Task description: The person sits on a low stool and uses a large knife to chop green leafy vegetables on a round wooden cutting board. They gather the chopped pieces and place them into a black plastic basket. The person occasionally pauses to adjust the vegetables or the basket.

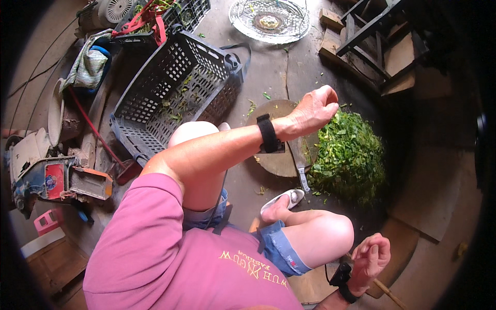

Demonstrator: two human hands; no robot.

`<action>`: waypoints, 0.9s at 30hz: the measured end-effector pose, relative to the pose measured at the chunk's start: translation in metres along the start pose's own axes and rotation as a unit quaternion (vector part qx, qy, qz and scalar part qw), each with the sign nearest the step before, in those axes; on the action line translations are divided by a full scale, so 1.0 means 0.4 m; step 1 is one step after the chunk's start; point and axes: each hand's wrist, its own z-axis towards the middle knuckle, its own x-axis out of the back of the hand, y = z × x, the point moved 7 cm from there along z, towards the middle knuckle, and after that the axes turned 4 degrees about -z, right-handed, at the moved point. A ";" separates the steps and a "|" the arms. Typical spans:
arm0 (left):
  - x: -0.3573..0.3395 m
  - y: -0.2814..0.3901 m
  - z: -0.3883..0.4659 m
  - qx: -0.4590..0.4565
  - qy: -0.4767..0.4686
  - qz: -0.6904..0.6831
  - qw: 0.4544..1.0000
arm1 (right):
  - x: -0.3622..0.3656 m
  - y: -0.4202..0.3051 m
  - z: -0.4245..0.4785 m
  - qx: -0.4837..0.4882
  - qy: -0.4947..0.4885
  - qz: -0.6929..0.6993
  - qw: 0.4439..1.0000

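Observation:
My left hand [310, 112] hangs over the chopping board, its fingers curled in; nothing shows in it. Beneath and beside it lies a round wooden chopping board [271, 164], partly covered by my forearm. A kitchen knife [302, 176] with a pale riveted handle rests at the board's right edge, blade partly on the wood. Right of the board, a heap of chopped green leaves [348, 149] sits on the floor. My right hand [372, 255] is raised by my right knee, palm showing and fingers loosely bent, with nothing visible in it.
A black plastic crate [155, 89] with leaf scraps stands at left. Behind it is another crate [193, 15] with red straps [159, 29]. A shiny round tray [269, 19] lies at the back. A dark metal frame [368, 35] stands back right. A red-handled tool [100, 135] leans at left.

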 end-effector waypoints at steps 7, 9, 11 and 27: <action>0.020 0.016 0.007 -0.047 0.005 0.012 0.999 | -0.290 -0.137 -0.033 0.065 -0.168 0.087 0.980; 0.034 0.025 0.009 -0.017 0.006 0.005 1.000 | -0.351 -0.164 -0.034 0.075 -0.197 0.080 0.974; 0.047 0.024 0.006 -0.017 0.011 -0.010 1.000 | -0.366 -0.195 -0.040 0.110 -0.224 0.076 0.965; 0.082 0.057 -0.047 0.038 -0.040 -0.098 0.994 | -0.508 -0.151 -0.115 0.044 -0.361 0.337 0.869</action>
